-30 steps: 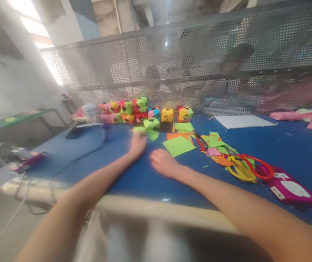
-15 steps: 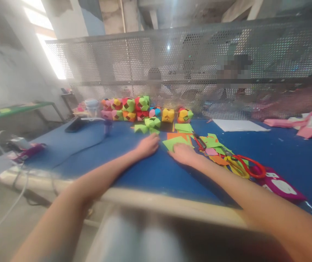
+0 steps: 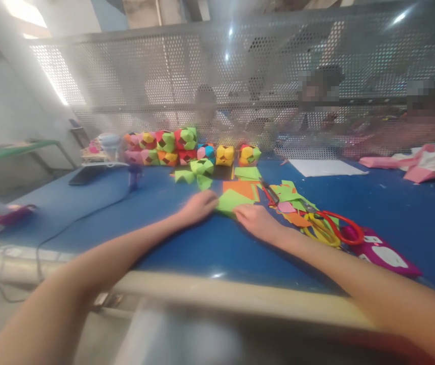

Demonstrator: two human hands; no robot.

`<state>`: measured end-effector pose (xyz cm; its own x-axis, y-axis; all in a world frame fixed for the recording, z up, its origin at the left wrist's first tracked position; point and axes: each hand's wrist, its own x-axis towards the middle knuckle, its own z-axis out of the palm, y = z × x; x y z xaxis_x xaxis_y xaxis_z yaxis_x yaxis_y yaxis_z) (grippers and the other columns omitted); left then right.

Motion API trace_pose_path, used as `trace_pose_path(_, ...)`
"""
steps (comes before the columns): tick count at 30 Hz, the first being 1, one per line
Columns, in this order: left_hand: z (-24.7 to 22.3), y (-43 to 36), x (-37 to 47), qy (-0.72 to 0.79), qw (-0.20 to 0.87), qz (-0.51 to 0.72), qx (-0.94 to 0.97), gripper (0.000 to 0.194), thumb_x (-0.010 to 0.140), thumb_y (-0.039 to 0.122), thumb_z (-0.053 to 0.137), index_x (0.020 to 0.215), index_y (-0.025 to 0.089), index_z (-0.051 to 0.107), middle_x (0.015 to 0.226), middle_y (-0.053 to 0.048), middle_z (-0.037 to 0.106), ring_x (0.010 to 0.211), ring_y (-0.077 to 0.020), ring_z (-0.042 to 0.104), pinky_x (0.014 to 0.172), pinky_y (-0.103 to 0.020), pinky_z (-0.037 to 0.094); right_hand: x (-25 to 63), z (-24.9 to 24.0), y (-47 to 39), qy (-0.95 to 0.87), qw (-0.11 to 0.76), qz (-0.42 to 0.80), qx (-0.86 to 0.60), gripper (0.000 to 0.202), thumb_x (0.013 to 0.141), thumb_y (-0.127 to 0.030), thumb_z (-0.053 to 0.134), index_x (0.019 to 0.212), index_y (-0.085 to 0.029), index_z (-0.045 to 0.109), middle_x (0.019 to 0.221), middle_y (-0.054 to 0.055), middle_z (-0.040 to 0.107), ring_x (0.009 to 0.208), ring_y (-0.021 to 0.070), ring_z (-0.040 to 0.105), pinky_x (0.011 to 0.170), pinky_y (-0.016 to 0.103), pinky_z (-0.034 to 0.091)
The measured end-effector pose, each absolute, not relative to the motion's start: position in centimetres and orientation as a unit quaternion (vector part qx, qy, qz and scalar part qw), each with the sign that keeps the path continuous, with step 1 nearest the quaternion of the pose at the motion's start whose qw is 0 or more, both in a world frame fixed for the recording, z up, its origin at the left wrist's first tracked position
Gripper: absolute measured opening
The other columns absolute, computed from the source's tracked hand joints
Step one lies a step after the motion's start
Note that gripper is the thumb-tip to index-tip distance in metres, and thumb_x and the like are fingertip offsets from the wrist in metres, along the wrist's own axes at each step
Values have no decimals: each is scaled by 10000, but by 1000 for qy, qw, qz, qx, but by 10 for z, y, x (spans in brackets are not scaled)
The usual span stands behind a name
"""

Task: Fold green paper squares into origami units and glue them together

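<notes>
A piece of light green paper (image 3: 231,201) lies between my two hands on the blue table. My left hand (image 3: 201,205) has its fingers closed at the paper's left edge. On the right edge, my right hand (image 3: 253,218) pinches the same paper. Just behind it rests a sheet of orange paper (image 3: 236,188), with more green paper (image 3: 248,173) beyond. Past my left hand sit loose folded green pieces (image 3: 201,172). Rows of colourful folded paper balls (image 3: 166,142) stand at the back, some stacked on others.
To the right are paper scraps (image 3: 289,195), red-handled scissors (image 3: 349,233), a yellow-handled tool (image 3: 320,230) and a purple packet (image 3: 385,253). A white sheet (image 3: 324,167) lies farther back. A perforated metal screen (image 3: 134,76) borders the table; people sit behind it. A dark cable (image 3: 84,215) crosses the left side.
My left hand has come onto the green paper's left edge. My right hand has shifted from lying over the paper to pinching its right edge. The camera view has turned slightly right.
</notes>
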<state>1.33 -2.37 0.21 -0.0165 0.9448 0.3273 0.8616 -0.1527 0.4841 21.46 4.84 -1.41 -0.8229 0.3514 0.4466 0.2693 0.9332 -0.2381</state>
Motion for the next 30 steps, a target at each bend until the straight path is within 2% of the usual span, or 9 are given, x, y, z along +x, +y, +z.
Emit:
trace_pose_path(6, 3, -25, 10, 665, 85, 371, 643, 234, 827, 302, 459, 951, 159, 597, 918, -50, 629, 835, -156, 571, 783, -286, 454, 218, -16, 56, -830, 393, 233, -318, 124, 778, -208, 450, 702, -190, 545, 621, -3, 593, 567, 137, 544, 559, 242, 425)
trace_pose_path(9, 5, -29, 14, 636, 90, 401, 653, 377, 786, 235, 509, 1155, 159, 511, 982, -60, 611, 843, -140, 568, 776, -273, 464, 218, -19, 51, -832, 425, 236, -267, 110, 786, -219, 448, 748, -187, 546, 675, 15, 615, 621, 150, 574, 582, 252, 445)
trace_pose_path(11, 8, -34, 20, 611, 123, 389, 679, 454, 769, 213, 527, 1216, 158, 473, 974, -59, 617, 806, -129, 568, 745, -258, 470, 218, -19, 43, -854, 433, 211, -197, 100, 797, -198, 453, 795, -186, 553, 742, 35, 634, 682, 159, 597, 634, 266, 464)
trace_pose_path(16, 21, -45, 35, 585, 199, 349, 704, 235, 801, 246, 502, 983, 146, 612, 947, -53, 637, 694, -104, 564, 640, -225, 472, 222, -13, 31, -879, 444, 153, -81, 131, 851, -141, 427, 854, -194, 546, 806, 49, 639, 746, 152, 606, 693, 273, 483)
trace_pose_path(20, 34, -47, 29, 592, 264, 308, 696, 294, 797, 315, 546, 1034, 147, 596, 849, -34, 652, 581, -83, 561, 552, -204, 462, 229, -5, 30, -876, 457, 134, -82, 145, 850, -137, 428, 848, -194, 562, 815, 52, 654, 778, 164, 615, 715, 291, 484)
trace_pose_path(23, 42, -45, 17, 563, 318, 260, 717, 281, 804, 340, 550, 976, 132, 630, 850, -51, 665, 539, -79, 564, 528, -209, 465, 233, 5, 25, -882, 415, 197, -106, 144, 851, -202, 452, 798, -185, 586, 789, 45, 661, 737, 160, 614, 685, 283, 479)
trace_pose_path(25, 45, -43, 10, 546, 319, 266, 727, 248, 808, 323, 549, 923, 128, 651, 905, -72, 675, 576, -89, 588, 561, -222, 481, 235, 12, 23, -867, 379, 287, -148, 219, 876, -283, 430, 780, -181, 598, 789, 39, 664, 746, 158, 617, 679, 274, 478)
trace_pose_path(27, 46, -41, 7, 530, 305, 302, 732, 196, 799, 285, 564, 880, 130, 654, 985, -89, 673, 713, -124, 628, 660, -250, 501, 234, 15, 24, -834, 364, 361, -206, 297, 896, -353, 386, 801, -179, 606, 829, 42, 664, 805, 169, 616, 708, 283, 478)
trace_pose_path(30, 48, -41, 8, 489, 307, 344, 740, 129, 795, 242, 572, 778, 133, 639, 1064, -103, 662, 962, -183, 606, 827, -307, 477, 230, 11, 33, -782, 383, 393, -296, 222, 838, -366, 480, 880, -176, 587, 948, 64, 642, 898, 192, 593, 780, 324, 465)
